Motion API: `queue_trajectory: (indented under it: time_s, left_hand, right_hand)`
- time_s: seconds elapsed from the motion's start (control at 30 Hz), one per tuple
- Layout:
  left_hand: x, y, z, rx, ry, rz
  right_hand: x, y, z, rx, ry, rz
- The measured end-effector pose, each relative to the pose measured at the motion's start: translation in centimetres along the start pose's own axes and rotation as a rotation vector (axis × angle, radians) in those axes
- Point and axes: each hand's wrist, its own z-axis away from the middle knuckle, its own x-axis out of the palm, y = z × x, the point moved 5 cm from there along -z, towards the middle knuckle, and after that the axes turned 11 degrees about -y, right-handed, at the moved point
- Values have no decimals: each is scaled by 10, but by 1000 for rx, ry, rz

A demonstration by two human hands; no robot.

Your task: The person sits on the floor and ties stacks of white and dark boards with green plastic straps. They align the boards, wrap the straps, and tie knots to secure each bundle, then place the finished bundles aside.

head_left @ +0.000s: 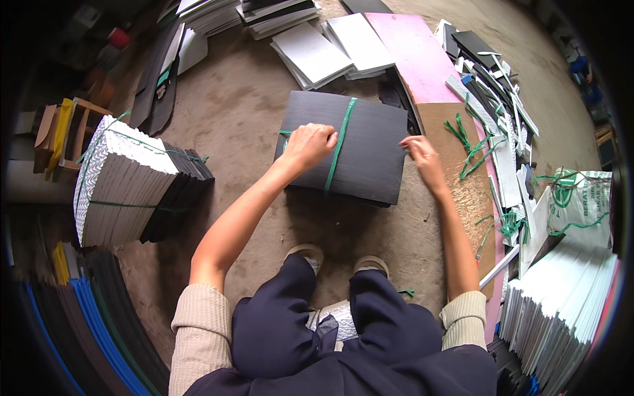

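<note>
- Black ribbed sheet stack [376,145], bound with green strap [340,145], lies in front of person: beneath left hand [308,146], just left of right hand [423,158].
- Left forearm reaches inward; fingers curled, cannot tell whether gripping strap.
- Right arm extended forward, fingers bent, blurred beside stack's edge; grasp cannot be told.
- Stained bare floor [241,99]. Brown board [436,122] and pink sheet [404,56] right; white-and-black bundle [125,185] left; white sheets [312,53] beyond.
</note>
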Motion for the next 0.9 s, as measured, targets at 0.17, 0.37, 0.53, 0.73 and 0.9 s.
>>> queue_trajectory:
  time_s: [0.17, 0.37, 0.53, 0.73, 0.9]
  left_hand:
    - [35, 1, -15, 43, -108, 0]
    - [43, 9, -19, 77, -52, 38]
    - [42, 12, -13, 149, -75, 58]
    - [22, 8, -19, 230, -61, 189]
    - [-14, 30, -8, 261, 113, -114]
  right_hand:
    - [36, -5, -10, 106, 9, 42]
    - [52, -8, -14, -108, 62, 506]
    - [57, -16, -14, -80, -11, 654]
    - [57, -15, -14, -24, -22, 662]
    - [53, -11, -14, -16, 48, 649]
